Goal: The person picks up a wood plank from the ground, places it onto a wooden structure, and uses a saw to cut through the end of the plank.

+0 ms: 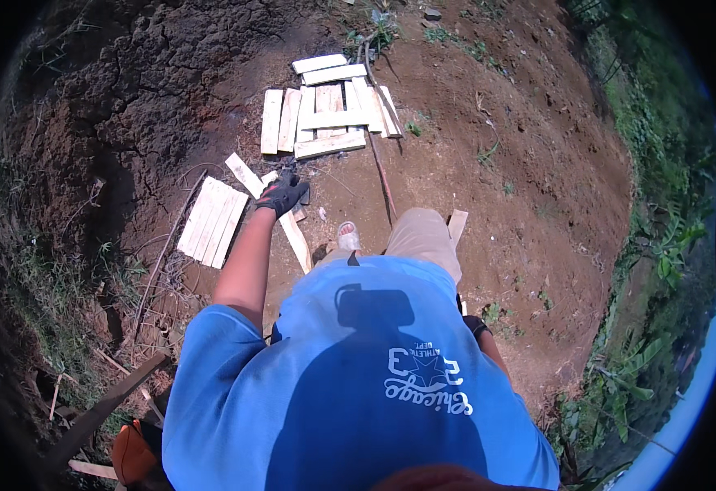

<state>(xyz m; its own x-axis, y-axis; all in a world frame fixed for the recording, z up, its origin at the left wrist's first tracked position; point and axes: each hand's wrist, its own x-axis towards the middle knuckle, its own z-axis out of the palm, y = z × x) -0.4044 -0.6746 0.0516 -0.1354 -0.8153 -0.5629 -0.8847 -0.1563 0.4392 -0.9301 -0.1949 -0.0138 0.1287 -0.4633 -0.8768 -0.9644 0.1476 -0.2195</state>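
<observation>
1. Your gloved left hand [284, 193] is at the loose boards [296, 242], left of your foot [348, 236]; whether its fingers grip one, I cannot tell.
2. Your right hand [476, 326] is mostly hidden beside your blue shirt [350, 352], so its grip cannot be told either.
3. Take a board by both edges, near its middle, to keep it level.
4. The loose boards lie at angles and may snag; free one at a time.
5. Avoid nudging the neat row [212, 221] farther left or the far boards [331, 146].
</observation>
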